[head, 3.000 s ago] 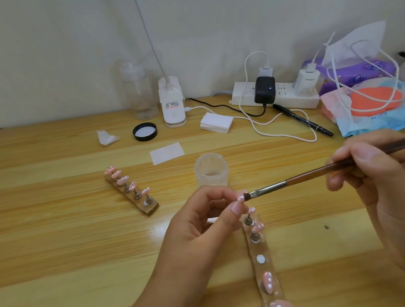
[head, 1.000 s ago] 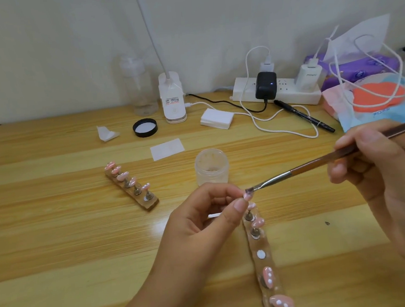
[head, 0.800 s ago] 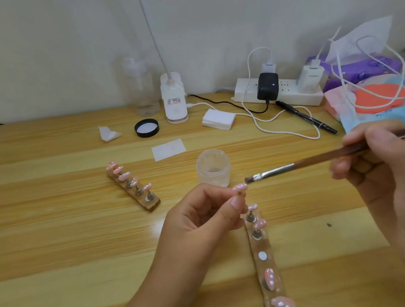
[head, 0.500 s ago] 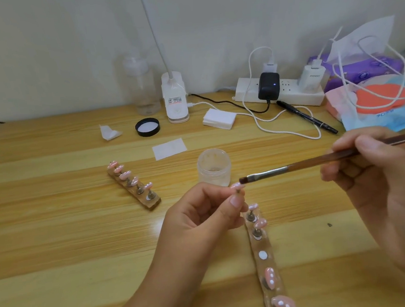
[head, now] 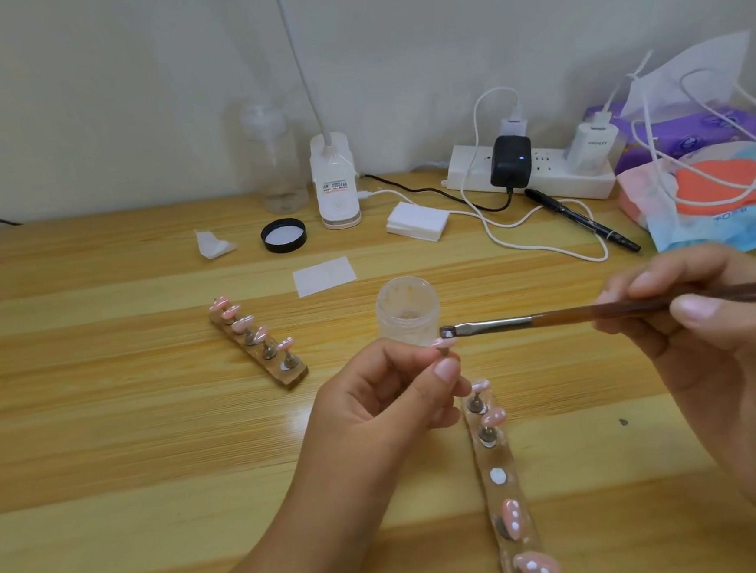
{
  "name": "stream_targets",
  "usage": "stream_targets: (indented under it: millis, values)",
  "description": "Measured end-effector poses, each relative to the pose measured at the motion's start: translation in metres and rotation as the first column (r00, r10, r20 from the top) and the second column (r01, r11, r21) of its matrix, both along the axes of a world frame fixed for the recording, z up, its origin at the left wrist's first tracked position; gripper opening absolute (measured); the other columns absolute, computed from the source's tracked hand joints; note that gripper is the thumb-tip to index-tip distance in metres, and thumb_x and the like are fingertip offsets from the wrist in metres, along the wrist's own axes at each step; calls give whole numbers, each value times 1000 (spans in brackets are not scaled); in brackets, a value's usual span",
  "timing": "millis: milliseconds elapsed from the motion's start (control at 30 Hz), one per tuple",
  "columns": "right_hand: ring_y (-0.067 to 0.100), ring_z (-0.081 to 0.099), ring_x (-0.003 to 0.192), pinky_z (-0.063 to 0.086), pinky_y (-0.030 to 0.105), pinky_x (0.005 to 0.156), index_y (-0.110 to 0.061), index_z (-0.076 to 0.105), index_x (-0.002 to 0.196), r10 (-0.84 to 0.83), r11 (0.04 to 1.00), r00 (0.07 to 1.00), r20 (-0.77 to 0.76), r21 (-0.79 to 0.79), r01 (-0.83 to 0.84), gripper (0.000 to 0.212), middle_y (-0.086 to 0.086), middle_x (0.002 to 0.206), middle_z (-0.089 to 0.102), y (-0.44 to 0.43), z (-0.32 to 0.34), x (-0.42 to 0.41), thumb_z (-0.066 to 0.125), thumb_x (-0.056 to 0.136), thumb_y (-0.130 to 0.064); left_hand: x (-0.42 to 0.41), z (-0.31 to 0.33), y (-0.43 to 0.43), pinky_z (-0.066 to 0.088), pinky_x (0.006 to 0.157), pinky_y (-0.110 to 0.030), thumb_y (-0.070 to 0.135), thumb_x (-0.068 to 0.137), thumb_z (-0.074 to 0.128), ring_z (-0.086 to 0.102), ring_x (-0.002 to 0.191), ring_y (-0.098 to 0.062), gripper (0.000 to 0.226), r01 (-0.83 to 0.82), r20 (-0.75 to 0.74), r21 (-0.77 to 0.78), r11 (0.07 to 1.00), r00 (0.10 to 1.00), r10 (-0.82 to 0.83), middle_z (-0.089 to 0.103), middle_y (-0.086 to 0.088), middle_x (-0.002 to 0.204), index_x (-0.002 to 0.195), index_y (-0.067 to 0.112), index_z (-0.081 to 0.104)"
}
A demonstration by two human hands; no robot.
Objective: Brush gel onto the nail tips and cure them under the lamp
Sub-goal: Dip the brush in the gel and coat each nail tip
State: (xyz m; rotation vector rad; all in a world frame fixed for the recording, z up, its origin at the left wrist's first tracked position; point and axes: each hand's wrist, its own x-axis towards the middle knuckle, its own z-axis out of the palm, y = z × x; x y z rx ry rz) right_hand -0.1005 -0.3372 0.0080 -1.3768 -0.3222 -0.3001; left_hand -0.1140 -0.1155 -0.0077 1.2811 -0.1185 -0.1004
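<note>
Just in front of the gel jar (head: 407,311), the left hand (head: 390,403) pinches a pink nail tip (head: 444,343) while the right hand (head: 706,342) grips the brush (head: 550,318), bristles at the tip.

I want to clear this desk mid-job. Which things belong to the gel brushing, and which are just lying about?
In the job: brush in the right hand, nail tip pinched by the left hand, jar, near nail strip, far nail strip, lamp.
Lying about: pen, power strip, tissue pack, clear bottle.
</note>
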Motion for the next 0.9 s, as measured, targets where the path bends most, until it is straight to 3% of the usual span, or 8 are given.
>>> stream_targets:
  millis: [533,633,767,900]
  values:
    - [14,68,84,56,21,75,-24,72,77,-35,999,999,-41,-20,34,20,0,82,69,-4,-3,3,53,72,-24,1,-1,-1,51,63,-16,31,70,75,68,74,-6,8,1,16,-7,1000,1000,-1,72,2,77,74,25,72]
    - [12,68,80,56,20,73,-25,72,74,-51,999,997,-59,-6,51,27,-2,80,69,-8,-2,6,47,76,-15,-1,2,0,51,64,-16,24,73,77,70,78,-8,5,-19,14,-14,1000,1000,19,74,1,83,76,25,73]
    - [8,68,73,55,18,70,-25,73,71,-89,995,991,-101,39,94,43,-5,76,71,-9,2,7,36,83,-8,-11,8,0,51,65,-14,22,77,76,72,90,-12,14,-22,110,56,998,994,16,76,1,90,87,28,70]
    - [7,67,70,55,18,69,-25,73,69,-111,989,986,-123,85,122,43,-6,74,70,-9,7,8,36,84,-10,-24,13,0,50,65,-13,29,78,73,72,86,-13,8,2,237,131,991,971,-33,77,1,93,81,31,66]
